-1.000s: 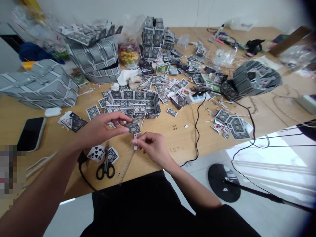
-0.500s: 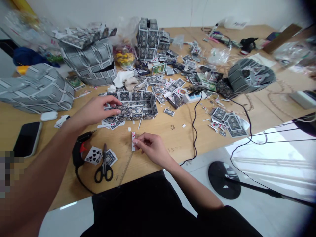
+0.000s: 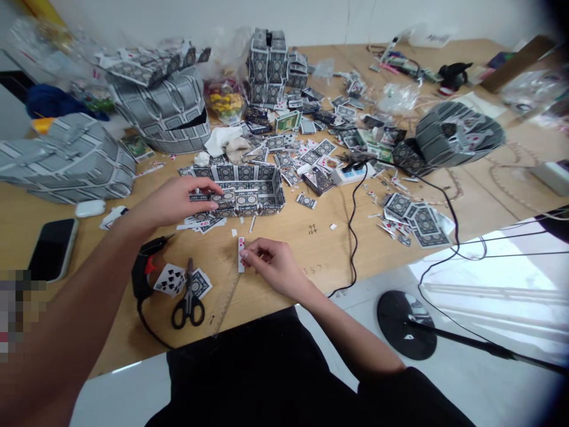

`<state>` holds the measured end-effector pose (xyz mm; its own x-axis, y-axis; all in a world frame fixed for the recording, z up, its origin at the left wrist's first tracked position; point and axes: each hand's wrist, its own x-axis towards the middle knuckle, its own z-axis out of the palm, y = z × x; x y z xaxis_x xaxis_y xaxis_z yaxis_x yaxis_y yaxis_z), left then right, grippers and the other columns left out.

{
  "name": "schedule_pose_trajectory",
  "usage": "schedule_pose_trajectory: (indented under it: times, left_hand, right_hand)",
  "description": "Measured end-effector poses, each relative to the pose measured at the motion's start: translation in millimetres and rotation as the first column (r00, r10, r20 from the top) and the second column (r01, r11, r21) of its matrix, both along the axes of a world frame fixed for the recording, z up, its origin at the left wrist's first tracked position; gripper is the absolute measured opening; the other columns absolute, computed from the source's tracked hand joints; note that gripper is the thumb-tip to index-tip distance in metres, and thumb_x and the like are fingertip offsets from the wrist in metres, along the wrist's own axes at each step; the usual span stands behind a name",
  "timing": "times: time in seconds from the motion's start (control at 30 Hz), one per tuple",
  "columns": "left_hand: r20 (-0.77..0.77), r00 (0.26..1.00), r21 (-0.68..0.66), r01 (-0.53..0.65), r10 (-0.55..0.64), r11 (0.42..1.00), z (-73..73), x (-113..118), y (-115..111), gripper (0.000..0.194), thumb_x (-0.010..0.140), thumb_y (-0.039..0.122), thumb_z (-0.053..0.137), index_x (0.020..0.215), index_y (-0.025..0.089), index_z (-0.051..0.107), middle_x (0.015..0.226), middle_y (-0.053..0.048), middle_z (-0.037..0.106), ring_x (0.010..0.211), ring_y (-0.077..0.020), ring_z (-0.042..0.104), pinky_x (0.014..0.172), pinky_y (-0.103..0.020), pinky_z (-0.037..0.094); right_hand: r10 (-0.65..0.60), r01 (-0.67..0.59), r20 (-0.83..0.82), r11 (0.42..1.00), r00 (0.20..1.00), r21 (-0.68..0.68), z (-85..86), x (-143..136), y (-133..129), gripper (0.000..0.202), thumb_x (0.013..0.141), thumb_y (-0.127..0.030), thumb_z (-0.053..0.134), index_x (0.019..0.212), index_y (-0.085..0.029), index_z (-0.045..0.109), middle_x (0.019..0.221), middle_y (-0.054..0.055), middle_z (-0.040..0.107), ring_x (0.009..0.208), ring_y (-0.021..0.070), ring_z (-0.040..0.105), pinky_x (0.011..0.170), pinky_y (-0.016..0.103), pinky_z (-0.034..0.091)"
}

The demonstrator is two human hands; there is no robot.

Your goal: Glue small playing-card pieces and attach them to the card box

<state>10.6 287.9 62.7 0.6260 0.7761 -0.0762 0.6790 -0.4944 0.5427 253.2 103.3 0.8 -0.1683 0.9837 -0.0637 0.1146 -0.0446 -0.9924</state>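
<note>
Presently, the table (image 3: 326, 256) is supporting a card-built tray (image 3: 269, 208), apparently placed for easy reach. The left hand (image 3: 189, 197) is resting at the tray's near side, grip indeterminable; the right hand (image 3: 272, 262) is pinching a card strip (image 3: 240, 247) sideways, likely keeping its face clear.

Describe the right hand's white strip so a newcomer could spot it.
Near the front of the wooden table is the right hand, holding a white strip. Unlike the wider spade card beside the scissors, it is narrow, with a red 10.

Wooden table (image 3: 331, 252): card-covered box (image 3: 248, 201), phone (image 3: 53, 249), glue gun (image 3: 142, 277), loose cards (image 3: 425, 223).
</note>
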Motion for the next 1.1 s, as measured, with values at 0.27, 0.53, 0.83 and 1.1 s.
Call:
schedule_pose_trajectory:
  times: [0.27,0.53,0.83,1.1]
  left_hand:
    - [0.046,0.998,0.122,0.038,-0.044,0.992,-14.5,0.7,-3.5,0.038,0.093,0.053,0.072,0.118,0.027,0.082,0.119,-0.008,0.078,0.107,-0.0291,0.07,0.096,-0.041,0.052]
    - [-0.006,0.993,0.163,0.115,-0.116,0.98,-20.9,1.4,-2.9,0.029,0.096,0.036,0.074,0.122,0.031,0.085,0.129,-0.01,0.075,0.121,-0.0318,0.068,0.109,-0.049,0.051]
    - [-0.039,0.991,0.173,0.134,-0.129,0.976,-25.5,0.2,-1.9,0.03,0.098,0.034,0.072,0.125,0.031,0.085,0.133,-0.012,0.073,0.124,-0.0331,0.068,0.113,-0.051,0.051]
    - [-0.028,0.993,0.15,0.118,-0.115,0.982,-24.9,0.5,-2.8,0.028,0.097,0.035,0.072,0.12,0.031,0.086,0.133,-0.011,0.073,0.124,-0.0332,0.068,0.114,-0.05,0.05]
  right_hand:
    - [-0.188,0.037,0.298,0.893,0.936,0.449,5.4,16.9,50.3,0.011,0.104,-0.02,0.067,0.105,-0.022,0.078,0.106,0.008,0.083,0.098,0.0238,0.076,0.089,0.039,0.061]
    - [-0.202,-0.151,0.465,0.774,0.862,0.615,-6.4,16.8,110.4,0.014,0.104,-0.018,0.071,0.112,-0.023,0.082,0.129,0.011,0.078,0.123,0.0295,0.07,0.109,0.048,0.057]
    - [-0.183,-0.197,0.475,0.74,0.861,0.643,-27.6,11.6,116.4,0.023,0.106,-0.012,0.067,0.118,-0.021,0.085,0.125,0.012,0.08,0.12,0.0291,0.07,0.108,0.048,0.057]
    - [-0.165,-0.228,0.531,0.77,0.831,0.596,-31.6,12.9,116.4,0.033,0.107,-0.008,0.061,0.119,-0.026,0.087,0.13,0.009,0.08,0.124,0.0288,0.068,0.108,0.048,0.057]
